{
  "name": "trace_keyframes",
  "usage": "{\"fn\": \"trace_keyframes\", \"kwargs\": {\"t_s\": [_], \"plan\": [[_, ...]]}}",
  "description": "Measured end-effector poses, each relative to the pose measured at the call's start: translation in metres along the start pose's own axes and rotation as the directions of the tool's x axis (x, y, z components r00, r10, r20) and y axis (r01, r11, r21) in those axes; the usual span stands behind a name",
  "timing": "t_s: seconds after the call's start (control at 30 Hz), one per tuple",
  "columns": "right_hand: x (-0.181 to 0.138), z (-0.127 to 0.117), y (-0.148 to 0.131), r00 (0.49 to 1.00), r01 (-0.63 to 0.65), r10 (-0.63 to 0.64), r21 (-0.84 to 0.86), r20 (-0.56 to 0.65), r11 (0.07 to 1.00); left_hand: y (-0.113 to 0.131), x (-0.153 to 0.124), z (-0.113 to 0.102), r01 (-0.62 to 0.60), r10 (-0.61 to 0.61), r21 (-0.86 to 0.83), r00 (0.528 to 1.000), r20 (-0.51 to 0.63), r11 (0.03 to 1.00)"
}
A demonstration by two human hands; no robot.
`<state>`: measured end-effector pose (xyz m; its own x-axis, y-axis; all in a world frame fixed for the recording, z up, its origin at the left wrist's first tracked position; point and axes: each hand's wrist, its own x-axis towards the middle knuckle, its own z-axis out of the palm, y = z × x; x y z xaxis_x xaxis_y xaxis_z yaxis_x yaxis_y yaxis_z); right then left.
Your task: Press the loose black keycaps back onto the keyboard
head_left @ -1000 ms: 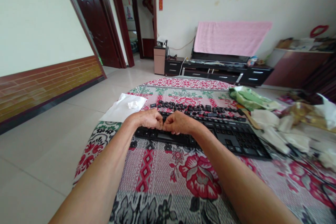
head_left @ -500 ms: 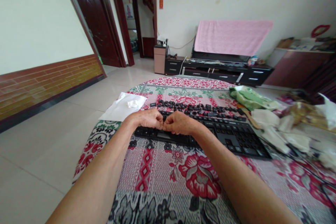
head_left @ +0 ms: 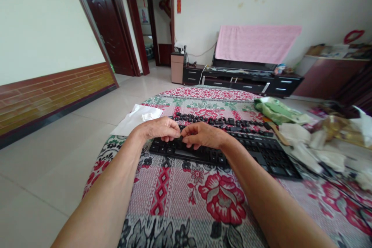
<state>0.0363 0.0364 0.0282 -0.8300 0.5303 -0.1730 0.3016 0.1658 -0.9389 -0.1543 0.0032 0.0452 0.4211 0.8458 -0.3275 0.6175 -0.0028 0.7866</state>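
A black keyboard (head_left: 261, 157) lies across the patterned tablecloth, some of its key positions without caps. My left hand (head_left: 161, 128) is over its left part, fingers closed in a pinch. Facing it, my right hand (head_left: 203, 135) is also pinched, thumb and forefinger together. The two sets of fingertips nearly meet just above the keys. Whatever is between them is too small to make out. Behind the keyboard, several loose black keycaps (head_left: 231, 121) lie in rough rows. My hands hide part of the keyboard's upper left.
A white sheet of paper (head_left: 124, 122) with a small whitish item (head_left: 147, 116) on it lies at the left table edge. On the right are a green bag (head_left: 274, 110), pale cloths (head_left: 299, 139) and a dark cable (head_left: 343, 186). The tablecloth (head_left: 174, 205) covers the table.
Both hands have lifted slightly off the keys. The fingertips, pressed close together before, have shifted a little and now show a small gap.
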Motion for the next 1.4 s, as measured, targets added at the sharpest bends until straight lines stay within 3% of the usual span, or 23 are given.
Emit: {"fn": "trace_keyframes", "kwargs": {"t_s": [0.47, 0.63, 0.97, 1.23, 1.4], "plan": [[0.007, 0.005, 0.009, 0.998, -0.003, 0.013, 0.145, -0.068, 0.989, -0.008, 0.002, 0.000, -0.013, 0.015, -0.170, 1.000, 0.013, 0.985], [0.008, 0.005, 0.010, 0.994, 0.026, -0.016, 0.092, -0.104, 0.995, -0.009, 0.002, 0.000, -0.040, 0.041, -0.168, 0.999, 0.006, 0.985], [0.009, 0.004, 0.015, 0.969, 0.184, -0.194, -0.081, -0.151, 0.980, -0.011, 0.002, -0.001, -0.085, 0.084, -0.182, 0.996, -0.014, 0.980], [0.013, 0.009, 0.013, 0.973, 0.095, -0.097, -0.016, -0.211, 0.995, -0.008, 0.004, 0.001, -0.084, 0.066, -0.163, 0.991, -0.114, 0.983], [0.008, 0.012, 0.007, 0.956, 0.181, -0.231, -0.261, -0.178, 0.948, -0.008, 0.004, 0.001, -0.037, 0.027, -0.160, 0.998, -0.064, 0.986]]}}
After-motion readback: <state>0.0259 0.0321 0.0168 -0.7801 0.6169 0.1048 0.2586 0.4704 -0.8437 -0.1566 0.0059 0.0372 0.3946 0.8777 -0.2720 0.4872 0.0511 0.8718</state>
